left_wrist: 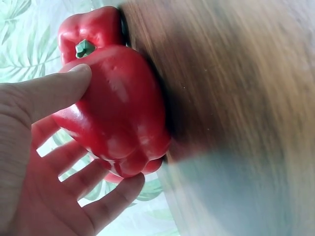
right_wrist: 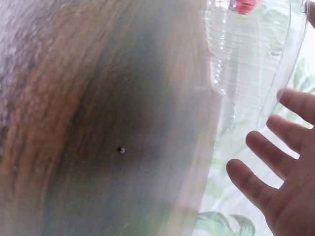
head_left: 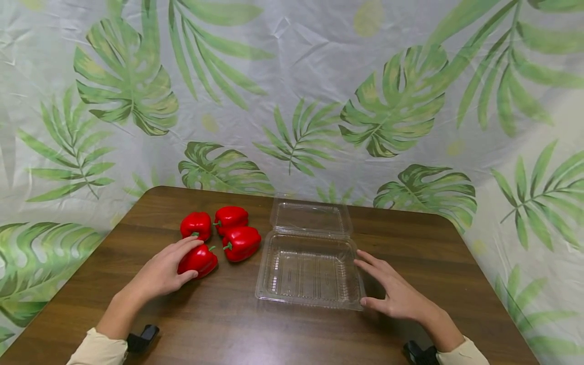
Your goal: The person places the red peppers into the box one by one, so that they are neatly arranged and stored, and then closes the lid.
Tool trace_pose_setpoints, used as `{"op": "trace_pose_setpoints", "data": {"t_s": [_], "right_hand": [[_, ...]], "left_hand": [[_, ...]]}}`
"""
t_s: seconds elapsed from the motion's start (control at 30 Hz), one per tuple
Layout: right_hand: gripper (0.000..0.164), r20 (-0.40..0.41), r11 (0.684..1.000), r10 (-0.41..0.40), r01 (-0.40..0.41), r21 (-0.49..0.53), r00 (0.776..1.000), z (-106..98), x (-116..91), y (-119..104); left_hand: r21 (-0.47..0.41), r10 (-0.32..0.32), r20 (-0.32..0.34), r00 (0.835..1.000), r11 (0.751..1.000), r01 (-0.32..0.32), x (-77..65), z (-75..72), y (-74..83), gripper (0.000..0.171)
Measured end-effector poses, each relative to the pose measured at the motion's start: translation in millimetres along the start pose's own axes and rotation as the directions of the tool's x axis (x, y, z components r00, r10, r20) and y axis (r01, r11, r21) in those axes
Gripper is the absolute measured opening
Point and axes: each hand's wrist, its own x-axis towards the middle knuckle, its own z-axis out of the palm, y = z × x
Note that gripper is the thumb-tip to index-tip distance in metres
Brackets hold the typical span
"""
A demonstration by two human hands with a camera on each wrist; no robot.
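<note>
My left hand (head_left: pixel 159 272) curves over the nearest red bell pepper (head_left: pixel 201 259), which has a green stem. In the left wrist view, the thumb lies on one side of this pepper (left_wrist: pixel 118 113) and the spread fingers reach round the other. Three more red bell peppers sit just behind it: one at the left (head_left: pixel 196 224), one at the back (head_left: pixel 231 218) and one at the right (head_left: pixel 243 244). At the right side of a clear plastic clamshell container (head_left: pixel 310 274), my right hand (head_left: pixel 397 292) has its fingers spread, fingertips right at the rim.
The container's hinged lid (head_left: pixel 310 217) lies folded back toward the far edge of the brown wooden table (head_left: pixel 219 324). Behind the table hangs a leaf-patterned cloth (head_left: pixel 315 66). Black straps (head_left: pixel 142 338) sit on both wrists by the light sleeves.
</note>
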Motion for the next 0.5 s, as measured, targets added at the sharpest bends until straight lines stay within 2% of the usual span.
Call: {"op": "trace_pose_setpoints", "data": {"t_s": [0.5], "right_hand": [[0.078,-0.004,1.000,-0.005,0.005,-0.025,1.000,-1.8,2.9,-2.2]], "left_hand": [[-0.016,-0.005,0.003,1.000,1.000,0.005,-1.2,0.9,1.7,0.064]]}}
